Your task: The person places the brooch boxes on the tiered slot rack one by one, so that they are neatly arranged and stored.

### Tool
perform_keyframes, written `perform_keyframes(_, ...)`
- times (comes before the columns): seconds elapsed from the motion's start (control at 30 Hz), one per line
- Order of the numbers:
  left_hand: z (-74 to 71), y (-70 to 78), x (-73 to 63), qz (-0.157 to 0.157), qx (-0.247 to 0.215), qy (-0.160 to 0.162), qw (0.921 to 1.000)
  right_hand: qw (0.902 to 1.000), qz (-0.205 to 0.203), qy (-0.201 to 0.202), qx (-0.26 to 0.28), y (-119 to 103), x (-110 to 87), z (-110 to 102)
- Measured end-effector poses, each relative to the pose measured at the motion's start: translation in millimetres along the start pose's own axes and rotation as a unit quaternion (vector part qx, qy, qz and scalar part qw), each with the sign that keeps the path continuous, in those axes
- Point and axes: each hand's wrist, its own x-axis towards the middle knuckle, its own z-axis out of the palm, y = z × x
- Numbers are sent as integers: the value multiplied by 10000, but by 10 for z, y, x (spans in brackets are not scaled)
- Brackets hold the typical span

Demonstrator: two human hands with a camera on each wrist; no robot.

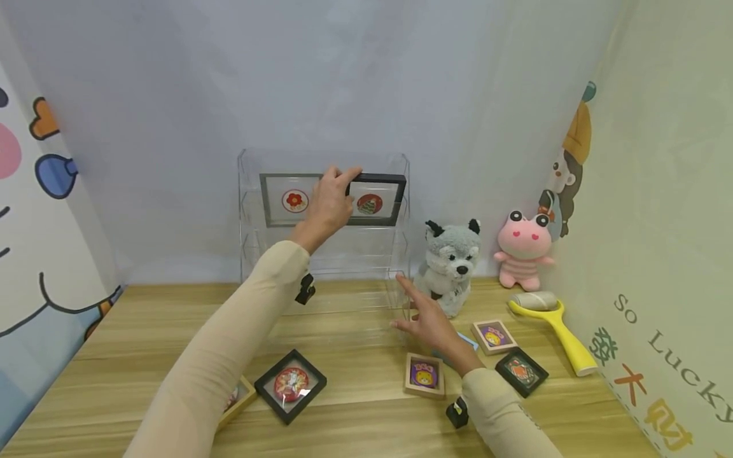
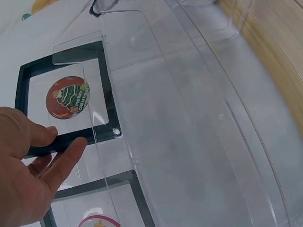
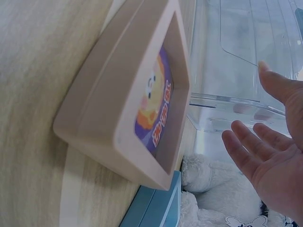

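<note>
My left hand (image 1: pixel 329 207) pinches the left edge of a black picture frame (image 1: pixel 369 203) between thumb and fingers. This frame shows a round Christmas tree badge and sits on the upper tier of a clear acrylic display rack (image 1: pixel 329 275). Left of it on that tier is another dark frame (image 1: pixel 294 201) with a red flower badge, partly covered by my hand. My right hand (image 1: pixel 432 327) is at the rack's lower right side, thumb and fingers spread, holding nothing; in the right wrist view, a pale wooden frame (image 3: pixel 106 94) with a purple bear picture looms close by.
Black frames (image 1: pixel 291 385) (image 1: pixel 521 372) and small wooden frames (image 1: pixel 424 375) (image 1: pixel 494 336) lie on the table. Beyond my right hand are a grey husky plush (image 1: pixel 452 267), a pink frog plush (image 1: pixel 523 249) and a yellow-handled roller (image 1: pixel 567 340).
</note>
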Motion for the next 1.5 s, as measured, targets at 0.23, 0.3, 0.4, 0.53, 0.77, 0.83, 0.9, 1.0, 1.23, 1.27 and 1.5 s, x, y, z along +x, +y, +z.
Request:
perform_keyframes(0.23,8,9,-19,-121,33,-80,9999,10000,33,21,12,-5,-5,19)
perform_keyframes(0.3,9,11,-27,-111,15,-74,9999,10000,72,27,19,-6,-10,24)
perform_keyframes(0.4,5,16,-42,-90,-23,-40,9999,9999,114,1,37,-2,-21,30)
perform_keyframes(0.53,3,31,-47,-21,3,39,10000,9999,112,-15,51,6,-37,30)
perform_keyframes(0.77,4,35,-34,255,212,259,9991,9999,133,-15,44,3,-36,29)
perform_keyframes(0.83,0,32,-38,377,273,317,9984,9999,146,-19,33,-2,-33,27)
perform_keyframes(0.9,-15,40,-49,484,387,412,9972,9999,134,-2,0,-7,-30,24)
perform_keyframes(1.0,-58,63,-75,684,609,596,9940,9999,114,19,-24,-12,-26,14)
perform_keyframes(1.23,-216,112,-203,1207,444,938,9873,10000,42,27,6,-19,-1,0)
perform_keyframes(1.27,-239,113,-233,1277,299,927,9870,10000,39,38,-7,-15,4,1)
perform_keyframes(1.5,-351,25,-583,1217,-1049,459,9859,9999,92,17,-42,-22,4,-3)
